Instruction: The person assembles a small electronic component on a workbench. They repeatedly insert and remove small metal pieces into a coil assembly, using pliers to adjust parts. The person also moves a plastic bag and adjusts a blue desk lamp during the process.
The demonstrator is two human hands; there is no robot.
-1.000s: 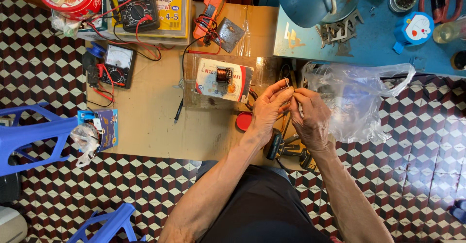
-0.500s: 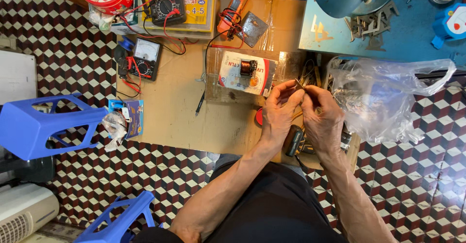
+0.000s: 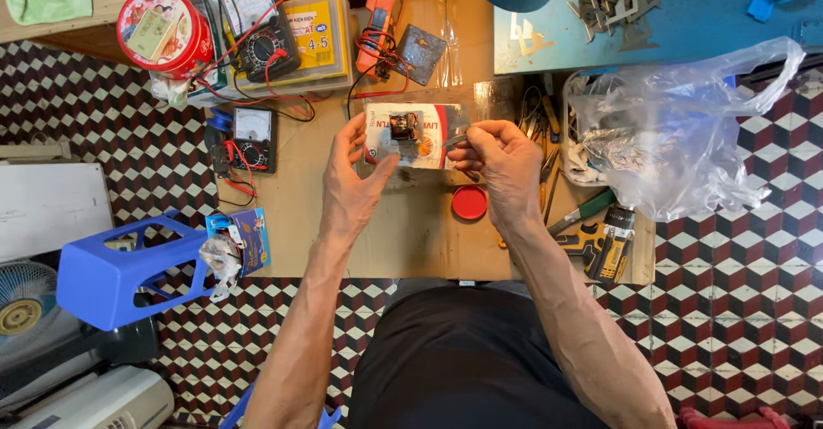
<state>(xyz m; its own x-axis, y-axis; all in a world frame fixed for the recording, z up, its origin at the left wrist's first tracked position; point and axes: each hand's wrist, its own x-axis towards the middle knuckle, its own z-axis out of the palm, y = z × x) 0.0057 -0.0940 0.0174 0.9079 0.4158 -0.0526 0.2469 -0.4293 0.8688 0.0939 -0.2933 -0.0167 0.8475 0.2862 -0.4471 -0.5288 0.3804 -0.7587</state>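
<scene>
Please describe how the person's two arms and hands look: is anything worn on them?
Both forearms are bare up to the picture's lower edge; no sleeves show on them. The left hand and the right hand have no gloves. I see no watch, bracelet or ring. The forearms look lean and sinewy. A dark garment covers the body below.

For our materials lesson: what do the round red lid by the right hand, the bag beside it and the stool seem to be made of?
Red lid: likely plastic, smooth, evenly coloured.
Bag: thin clear plastic film, crinkled, see-through.
Stool: moulded blue plastic, matte, with cut-out openings.
</scene>
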